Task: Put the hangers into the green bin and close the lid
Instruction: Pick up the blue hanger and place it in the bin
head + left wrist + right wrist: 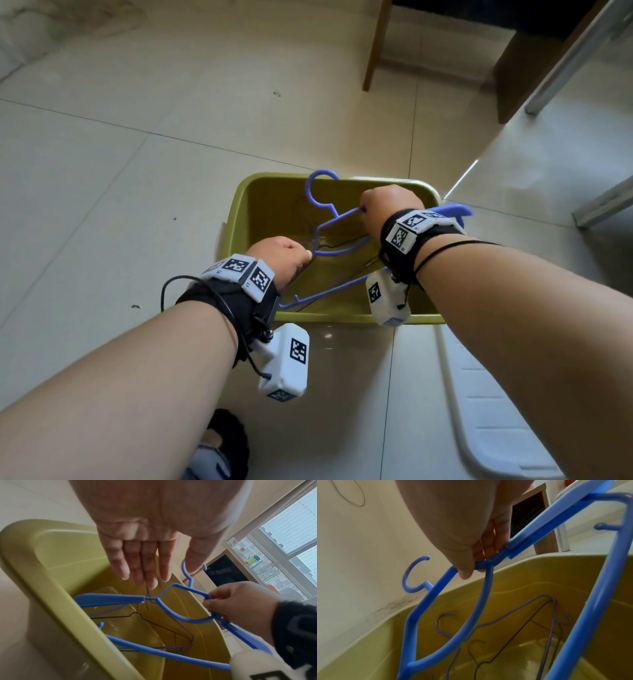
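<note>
The open green bin (239,212) stands on the tiled floor, and thin wire hangers (329,245) lie inside it. My right hand (387,205) holds a blue plastic hanger (329,222) tilted over the bin's mouth, hook pointing away from me. The right wrist view shows thumb and fingers pinching the blue hanger (436,592) at its shoulder, above the wire hangers (539,609). My left hand (291,253) hovers at the blue hanger's near left end. In the left wrist view its fingers (142,572) point straight down over the bin (51,588) and grip nothing.
A pale translucent lid (496,411) lies on the floor to the right of the bin, close to me. Wooden furniture legs (373,51) and a metal frame (582,58) stand further off. My slippered foot (219,445) is at the lower edge.
</note>
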`<state>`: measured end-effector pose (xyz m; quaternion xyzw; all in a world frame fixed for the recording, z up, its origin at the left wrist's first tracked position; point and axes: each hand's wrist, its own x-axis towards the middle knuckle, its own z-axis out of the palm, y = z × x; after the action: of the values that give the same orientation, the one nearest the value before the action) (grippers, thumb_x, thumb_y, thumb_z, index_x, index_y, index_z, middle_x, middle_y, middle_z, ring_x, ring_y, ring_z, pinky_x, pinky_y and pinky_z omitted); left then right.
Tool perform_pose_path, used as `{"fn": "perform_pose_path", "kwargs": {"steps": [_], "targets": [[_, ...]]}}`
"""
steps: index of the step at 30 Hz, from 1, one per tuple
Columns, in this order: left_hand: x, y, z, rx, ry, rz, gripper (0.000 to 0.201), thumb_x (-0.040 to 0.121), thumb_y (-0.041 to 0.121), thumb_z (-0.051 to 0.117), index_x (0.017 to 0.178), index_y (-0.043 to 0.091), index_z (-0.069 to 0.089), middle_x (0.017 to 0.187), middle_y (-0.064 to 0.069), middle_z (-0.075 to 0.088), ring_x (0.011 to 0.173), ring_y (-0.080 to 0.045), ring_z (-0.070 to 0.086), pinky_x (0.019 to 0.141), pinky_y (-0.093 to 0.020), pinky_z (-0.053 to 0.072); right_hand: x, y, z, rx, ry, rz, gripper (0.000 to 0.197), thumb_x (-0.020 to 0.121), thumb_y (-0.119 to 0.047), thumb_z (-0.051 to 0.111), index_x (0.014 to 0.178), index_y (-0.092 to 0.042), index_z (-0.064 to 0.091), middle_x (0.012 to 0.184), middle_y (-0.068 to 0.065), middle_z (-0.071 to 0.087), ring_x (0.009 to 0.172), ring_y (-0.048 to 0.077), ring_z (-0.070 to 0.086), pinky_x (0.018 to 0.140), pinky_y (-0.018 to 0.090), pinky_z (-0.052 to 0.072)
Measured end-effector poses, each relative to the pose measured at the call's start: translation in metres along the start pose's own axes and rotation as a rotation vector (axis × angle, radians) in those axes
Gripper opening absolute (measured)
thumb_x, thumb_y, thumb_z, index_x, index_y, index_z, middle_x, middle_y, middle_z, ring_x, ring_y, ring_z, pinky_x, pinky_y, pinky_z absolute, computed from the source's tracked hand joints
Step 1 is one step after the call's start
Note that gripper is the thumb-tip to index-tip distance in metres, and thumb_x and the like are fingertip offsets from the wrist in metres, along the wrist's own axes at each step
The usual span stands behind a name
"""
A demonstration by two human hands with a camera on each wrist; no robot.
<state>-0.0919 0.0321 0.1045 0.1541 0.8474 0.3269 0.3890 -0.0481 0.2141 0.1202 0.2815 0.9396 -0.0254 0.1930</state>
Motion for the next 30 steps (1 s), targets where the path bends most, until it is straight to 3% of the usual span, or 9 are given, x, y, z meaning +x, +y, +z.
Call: {"fn": "perform_pose_path", "kwargs": {"steps": [4, 8, 11, 15, 20, 25, 28, 30], "targets": [[0.005, -0.003, 0.004, -0.007, 0.014, -0.008, 0.012, 0.085, 0.024, 0.054, 0.08, 0.016, 0.062, 0.084, -0.009, 0.06, 0.079, -0.025, 0.052, 0.075, -0.035, 0.044, 0.009, -0.01, 0.017, 0.026, -0.018, -0.057, 0.029, 0.092, -0.019, 0.056, 0.12, -0.011, 0.057, 0.11, 0.011, 0.064, 0.1, 0.031, 0.062, 0.073, 0.035, 0.048], [0.004, -0.004, 0.009, 0.021, 0.03, -0.043, 0.017, 0.085, 0.028, 0.055, 0.09, 0.018, 0.067, 0.103, -0.009, 0.069, 0.102, -0.029, 0.062, 0.091, -0.036, 0.048, 0.009, 0.0, 0.027, 0.063, -0.01, -0.086, 0.034, 0.091, -0.02, 0.055, 0.125, -0.013, 0.054, 0.118, 0.011, 0.06, 0.108, 0.031, 0.058, 0.083, 0.037, 0.051], [-0.001, 0.002, 0.016, 0.061, 0.024, -0.05, 0.022, 0.085, 0.029, 0.055, 0.098, 0.018, 0.069, 0.109, -0.008, 0.07, 0.107, -0.027, 0.062, 0.093, -0.034, 0.048, 0.002, 0.013, 0.035, 0.07, -0.001, -0.094, 0.035, 0.092, -0.02, 0.052, 0.127, -0.016, 0.053, 0.121, 0.009, 0.057, 0.114, 0.029, 0.052, 0.089, 0.041, 0.052], [-0.009, 0.016, 0.027, 0.079, 0.009, -0.018, 0.014, 0.081, 0.029, 0.058, 0.087, 0.021, 0.068, 0.109, -0.01, 0.071, 0.105, -0.028, 0.064, 0.098, -0.039, 0.049, -0.014, 0.033, 0.044, 0.14, 0.04, -0.075, 0.037, 0.093, -0.024, 0.05, 0.129, -0.017, 0.052, 0.126, 0.007, 0.056, 0.123, 0.027, 0.045, 0.095, 0.041, 0.048], [-0.018, 0.042, 0.044, 0.154, 0.011, 0.019, 0.027, 0.084, 0.029, 0.056, 0.103, 0.018, 0.07, 0.111, -0.006, 0.07, 0.107, -0.025, 0.062, 0.096, -0.034, 0.048, -0.033, 0.053, 0.043, 0.194, 0.093, -0.07, 0.034, 0.092, -0.025, 0.049, 0.125, -0.018, 0.054, 0.123, 0.006, 0.057, 0.119, 0.027, 0.048, 0.094, 0.039, 0.048], [-0.024, 0.072, 0.069, 0.207, -0.025, 0.111, 0.013, 0.084, 0.03, 0.055, 0.09, 0.024, 0.065, 0.11, -0.005, 0.07, 0.106, -0.025, 0.062, 0.091, -0.032, 0.047, -0.051, 0.074, 0.039, 0.291, 0.182, -0.051, 0.029, 0.09, -0.027, 0.05, 0.116, -0.018, 0.059, 0.115, 0.005, 0.061, 0.111, 0.027, 0.052, 0.091, 0.038, 0.049], [-0.027, 0.087, 0.086, 0.233, -0.05, 0.162, 0.013, 0.084, 0.029, 0.055, 0.09, 0.025, 0.065, 0.108, -0.005, 0.07, 0.105, -0.024, 0.062, 0.088, -0.031, 0.046, -0.068, 0.099, 0.045, 0.447, 0.281, 0.05, 0.027, 0.091, -0.03, 0.052, 0.113, -0.018, 0.061, 0.109, 0.005, 0.064, 0.106, 0.026, 0.057, 0.09, 0.035, 0.049], [-0.029, 0.096, 0.098, 0.277, -0.084, 0.184, 0.022, 0.085, 0.031, 0.054, 0.1, 0.022, 0.068, 0.106, -0.003, 0.068, 0.102, -0.022, 0.061, 0.085, -0.028, 0.044, -0.081, 0.122, 0.054, 0.587, 0.321, 0.171, 0.028, 0.091, -0.03, 0.054, 0.114, -0.016, 0.063, 0.111, 0.005, 0.066, 0.106, 0.026, 0.059, 0.091, 0.035, 0.048]]}}
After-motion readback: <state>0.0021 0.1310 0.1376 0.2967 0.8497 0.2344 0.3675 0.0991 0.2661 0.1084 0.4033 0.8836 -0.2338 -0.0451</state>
